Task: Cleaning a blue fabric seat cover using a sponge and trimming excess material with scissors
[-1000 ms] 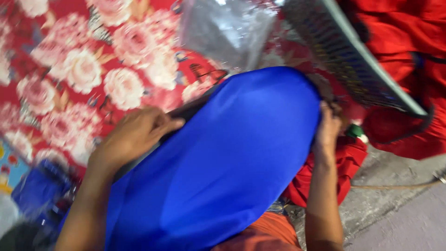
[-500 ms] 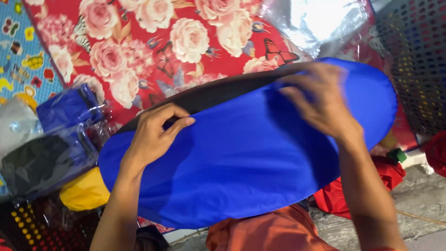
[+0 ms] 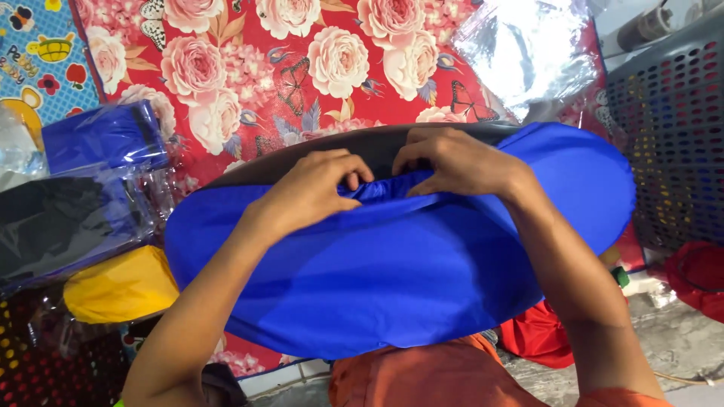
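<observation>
Both hands point(image 3: 385, 177) pinch smooth blue fabric point(image 3: 407, 271) over a dark oval edge.

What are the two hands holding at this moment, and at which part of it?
Both the left hand and the right hand pinch the bunched upper edge of the blue fabric cover, near its middle.

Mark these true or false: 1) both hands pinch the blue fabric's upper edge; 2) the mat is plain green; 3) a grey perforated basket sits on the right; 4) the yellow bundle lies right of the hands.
1) True: left hand and right hand bunch the blue fabric at its upper edge.
2) False: the mat is red with roses.
3) True: grey perforated basket.
4) False: the yellow bundle lies to the left.
</observation>
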